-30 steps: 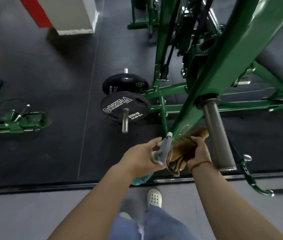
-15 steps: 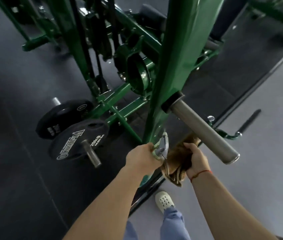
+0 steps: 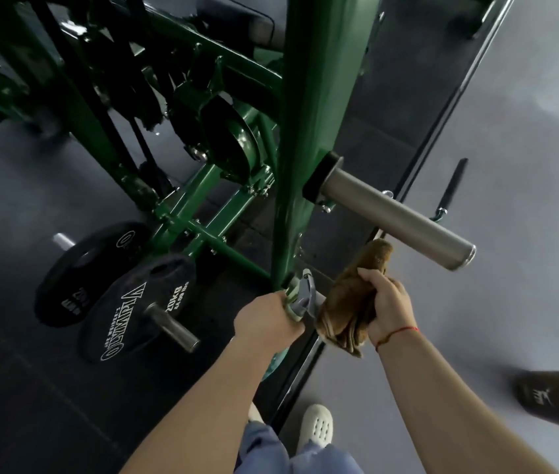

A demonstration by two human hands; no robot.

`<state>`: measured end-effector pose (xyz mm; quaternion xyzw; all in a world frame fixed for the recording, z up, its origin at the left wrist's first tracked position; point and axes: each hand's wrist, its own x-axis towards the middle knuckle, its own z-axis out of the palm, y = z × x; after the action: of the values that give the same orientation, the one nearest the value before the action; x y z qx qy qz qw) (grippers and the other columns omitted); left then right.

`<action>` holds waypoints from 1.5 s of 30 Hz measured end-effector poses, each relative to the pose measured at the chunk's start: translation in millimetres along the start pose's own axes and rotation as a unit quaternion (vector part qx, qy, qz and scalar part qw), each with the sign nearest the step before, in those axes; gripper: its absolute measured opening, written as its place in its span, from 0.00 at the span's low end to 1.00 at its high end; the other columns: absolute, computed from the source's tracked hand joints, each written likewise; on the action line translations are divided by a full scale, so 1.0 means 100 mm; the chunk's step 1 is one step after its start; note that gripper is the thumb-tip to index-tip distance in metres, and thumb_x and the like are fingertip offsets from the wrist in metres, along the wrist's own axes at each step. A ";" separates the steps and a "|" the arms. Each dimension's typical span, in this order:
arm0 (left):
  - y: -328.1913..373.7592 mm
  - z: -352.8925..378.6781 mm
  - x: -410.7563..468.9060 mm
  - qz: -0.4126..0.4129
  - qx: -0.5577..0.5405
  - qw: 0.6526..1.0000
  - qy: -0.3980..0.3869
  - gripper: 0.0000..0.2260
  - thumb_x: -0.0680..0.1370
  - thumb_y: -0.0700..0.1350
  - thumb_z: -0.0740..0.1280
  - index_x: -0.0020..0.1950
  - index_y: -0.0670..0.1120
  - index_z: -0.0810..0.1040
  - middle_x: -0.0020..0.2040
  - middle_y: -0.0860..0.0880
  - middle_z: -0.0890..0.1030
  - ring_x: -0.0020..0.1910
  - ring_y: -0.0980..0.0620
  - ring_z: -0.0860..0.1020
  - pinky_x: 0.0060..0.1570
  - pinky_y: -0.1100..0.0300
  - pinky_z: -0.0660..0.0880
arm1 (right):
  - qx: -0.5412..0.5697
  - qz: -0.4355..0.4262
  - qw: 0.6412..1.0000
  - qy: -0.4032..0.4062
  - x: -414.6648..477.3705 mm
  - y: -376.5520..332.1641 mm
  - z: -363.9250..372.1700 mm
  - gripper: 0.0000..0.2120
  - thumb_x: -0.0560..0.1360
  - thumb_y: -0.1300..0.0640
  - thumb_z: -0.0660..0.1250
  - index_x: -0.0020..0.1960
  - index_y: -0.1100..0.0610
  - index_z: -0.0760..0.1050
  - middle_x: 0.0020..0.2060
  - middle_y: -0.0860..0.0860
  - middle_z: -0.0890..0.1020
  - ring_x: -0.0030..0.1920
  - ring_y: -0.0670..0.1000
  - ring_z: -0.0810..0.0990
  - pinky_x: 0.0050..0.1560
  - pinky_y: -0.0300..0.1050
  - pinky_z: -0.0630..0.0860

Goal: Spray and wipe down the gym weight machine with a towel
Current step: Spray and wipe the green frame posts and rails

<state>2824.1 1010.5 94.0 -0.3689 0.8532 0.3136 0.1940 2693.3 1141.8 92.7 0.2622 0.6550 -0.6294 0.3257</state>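
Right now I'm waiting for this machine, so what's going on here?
A person is cleaning the green weight machine. The left hand grips a spray bottle close to the lower end of the upright beam. The right hand holds a bunched brown towel beside it, below the bare steel peg.

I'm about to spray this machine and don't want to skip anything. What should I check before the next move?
1. Spray bottle gripped by the left hand: ok.
2. Spray head close to the green frame: ok.
3. Exact nozzle direction: cannot tell.
4. Towel bunched in the right hand, ready to wipe: ok.
5. Liquid left in the bottle: cannot tell, the body is mostly hidden under the forearm.
6. Silver sleeve bare, with no plate loaded on it: ok.
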 end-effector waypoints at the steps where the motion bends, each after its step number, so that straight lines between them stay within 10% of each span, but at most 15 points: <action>1: -0.02 0.01 0.01 -0.007 0.002 1.000 -0.002 0.08 0.74 0.53 0.69 0.49 0.53 0.74 0.42 0.54 0.79 0.43 0.51 0.79 0.42 0.57 0.72 | -0.012 -0.005 1.000 -0.002 0.01 -0.01 0.00 0.21 0.74 0.54 0.74 0.63 0.57 0.72 0.53 0.58 0.80 0.51 0.59 0.81 0.44 0.51 0.79; 18: -0.13 0.24 0.13 -0.062 -0.127 0.987 0.070 0.09 0.71 0.54 0.70 0.46 0.55 0.73 0.37 0.54 0.80 0.38 0.54 0.79 0.35 0.58 0.71 | -0.089 -0.293 0.942 -0.134 0.33 -0.11 0.71 0.16 0.83 0.49 0.62 0.69 0.51 0.72 0.61 0.52 0.80 0.62 0.50 0.78 0.69 0.56 0.73; 22: -0.27 0.18 0.23 -0.049 -0.151 0.982 0.101 0.12 0.72 0.53 0.71 0.54 0.56 0.75 0.39 0.55 0.80 0.40 0.54 0.79 0.36 0.57 0.72 | -0.064 -0.343 0.927 -0.138 0.42 0.13 1.13 0.22 0.77 0.42 0.60 0.70 0.32 0.61 0.71 0.47 0.66 0.73 0.49 0.66 0.77 0.55 0.61; 31: -0.72 0.20 0.59 -0.005 -0.150 0.981 0.126 0.13 0.73 0.52 0.73 0.55 0.57 0.74 0.42 0.56 0.80 0.42 0.57 0.78 0.46 0.53 0.79 | -0.002 -0.290 0.956 -0.041 0.94 0.53 1.34 0.21 0.82 0.52 0.62 0.74 0.50 0.70 0.68 0.54 0.71 0.67 0.55 0.73 0.73 0.58 0.68; 39: -0.90 0.29 1.00 0.081 -0.149 0.977 0.126 0.15 0.73 0.53 0.73 0.58 0.58 0.75 0.43 0.57 0.81 0.42 0.57 0.80 0.46 0.52 0.80 | 0.066 -0.587 0.806 0.036 1.15 0.43 1.51 0.26 0.76 0.50 0.62 0.72 0.57 0.69 0.68 0.56 0.75 0.70 0.55 0.73 0.71 0.59 0.68; 45: -1.06 0.63 1.45 0.124 -0.139 0.972 0.143 0.10 0.72 0.52 0.73 0.51 0.54 0.76 0.36 0.53 0.79 0.34 0.55 0.77 0.38 0.55 0.75 | 0.110 -0.603 0.790 0.007 1.91 0.79 1.57 0.26 0.76 0.48 0.63 0.71 0.58 0.73 0.65 0.58 0.77 0.67 0.56 0.75 0.70 0.61 0.68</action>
<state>2815.5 923.4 -74.6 -0.3243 0.8592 0.3951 -0.0237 2644.2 978.1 -102.4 -0.1476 0.6083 -0.7640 -0.1564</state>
